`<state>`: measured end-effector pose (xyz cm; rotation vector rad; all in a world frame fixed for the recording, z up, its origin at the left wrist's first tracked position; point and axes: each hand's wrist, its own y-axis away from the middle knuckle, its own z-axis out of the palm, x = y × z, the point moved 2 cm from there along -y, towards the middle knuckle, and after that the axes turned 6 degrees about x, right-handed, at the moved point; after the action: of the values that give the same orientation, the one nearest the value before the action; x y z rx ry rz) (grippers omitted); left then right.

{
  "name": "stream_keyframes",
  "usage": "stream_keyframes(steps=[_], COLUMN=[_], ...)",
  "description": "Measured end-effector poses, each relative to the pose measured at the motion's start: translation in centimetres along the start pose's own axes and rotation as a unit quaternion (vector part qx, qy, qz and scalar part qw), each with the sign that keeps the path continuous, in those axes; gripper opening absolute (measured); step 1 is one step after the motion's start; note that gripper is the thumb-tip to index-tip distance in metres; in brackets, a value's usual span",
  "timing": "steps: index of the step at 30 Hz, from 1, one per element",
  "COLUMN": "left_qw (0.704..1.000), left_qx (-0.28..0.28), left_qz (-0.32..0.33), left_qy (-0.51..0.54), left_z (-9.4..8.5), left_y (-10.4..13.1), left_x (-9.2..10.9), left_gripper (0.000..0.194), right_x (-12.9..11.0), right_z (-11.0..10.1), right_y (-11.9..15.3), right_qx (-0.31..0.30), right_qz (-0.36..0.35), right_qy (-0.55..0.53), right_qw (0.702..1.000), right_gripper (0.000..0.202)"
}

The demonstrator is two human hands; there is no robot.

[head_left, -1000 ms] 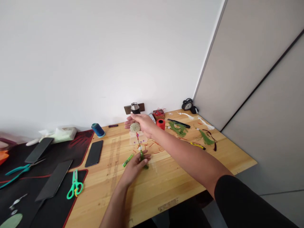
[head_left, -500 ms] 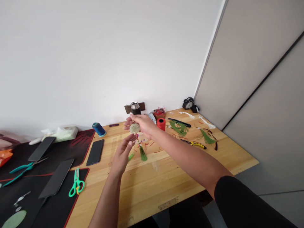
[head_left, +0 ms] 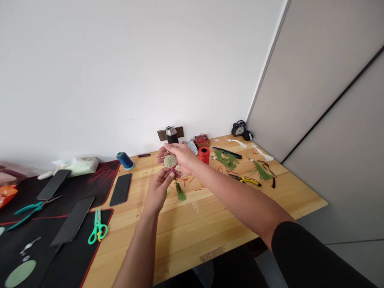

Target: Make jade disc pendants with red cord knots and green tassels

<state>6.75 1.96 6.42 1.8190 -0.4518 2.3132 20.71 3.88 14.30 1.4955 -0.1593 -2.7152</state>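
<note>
A round, pale green openwork pendant [head_left: 170, 161] hangs in front of my right hand [head_left: 180, 155], whose thumb and fingers pinch the beaded cord at its top. Just below the disc, my left hand [head_left: 160, 184] has its thumb and fingertips closed on the red cord and small purple bead under the pendant. A green tassel [head_left: 181, 192] dangles beneath, to the right of my left hand. My fingers partly hide the cord.
Red thread spool [head_left: 204, 155], black flask [head_left: 172, 135] and yellow-handled pliers [head_left: 245, 180] lie beyond and right, with green tassels [head_left: 226, 159] and a cutter [head_left: 227, 153]. Leftward are a blue spool [head_left: 125, 161], a phone [head_left: 120, 189] and green scissors [head_left: 97, 227].
My left hand has moved up and right and closed on the cord below the pendant. My right hand keeps its hold; the view has shifted slightly.
</note>
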Motion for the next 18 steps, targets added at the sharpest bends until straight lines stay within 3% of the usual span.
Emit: stream_keyframes(steps=[18], left_qw=[0.998], left_qx=[0.000], left_qz=[-0.046], left_qy=[0.051], left_z=[0.7], left_y=[0.1], left_x=[-1.0], left_gripper=[0.031], right_x=[0.7], right_z=[0.1], right_y=[0.6], right_qx=[0.035], right_qz=[0.020], right_qy=[0.013], right_qw=[0.999], right_gripper=[0.027])
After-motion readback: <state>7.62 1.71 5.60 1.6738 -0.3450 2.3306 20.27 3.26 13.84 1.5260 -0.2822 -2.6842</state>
